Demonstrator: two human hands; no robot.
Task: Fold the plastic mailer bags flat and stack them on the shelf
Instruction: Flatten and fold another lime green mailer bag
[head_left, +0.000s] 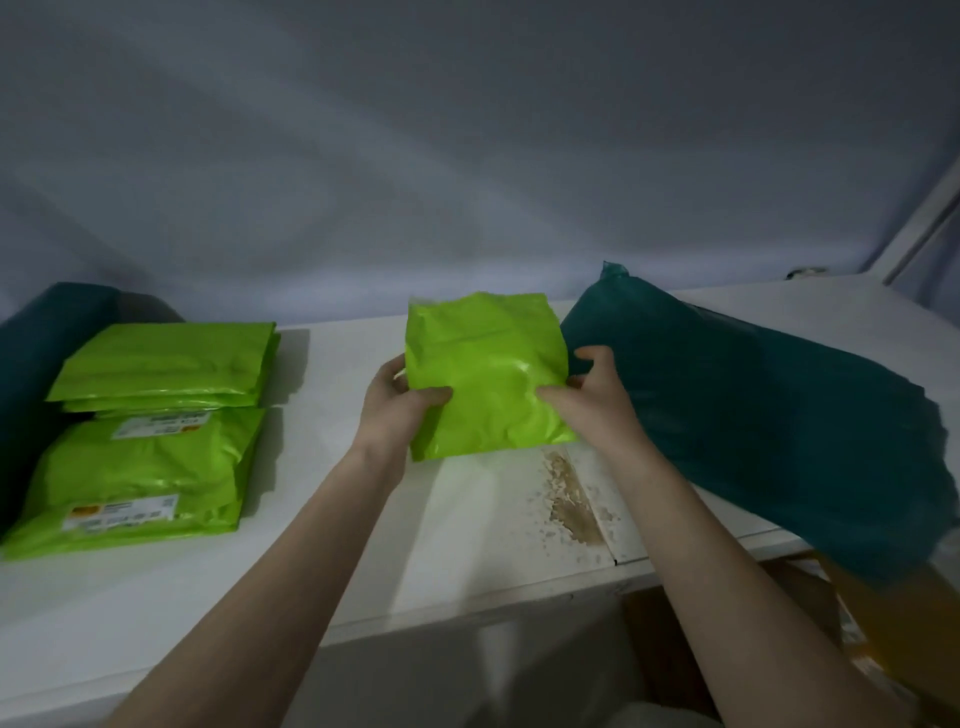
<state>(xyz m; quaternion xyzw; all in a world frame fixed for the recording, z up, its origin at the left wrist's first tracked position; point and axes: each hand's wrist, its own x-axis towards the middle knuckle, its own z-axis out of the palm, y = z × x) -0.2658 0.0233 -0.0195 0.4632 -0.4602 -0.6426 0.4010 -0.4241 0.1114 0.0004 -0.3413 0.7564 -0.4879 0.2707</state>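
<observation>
Gripping a lime-green mailer bag (485, 374) at mid-shelf, the left hand (397, 402) curls around its left edge with the thumb on the front, while the right hand (597, 397) pinches its right edge. The bag's lower edge sits just above the white shelf (467, 545). A stack of green mailers (150, 431) lies well to the left. A large teal bag (769, 415) rests just right, touching the right hand's fingers.
</observation>
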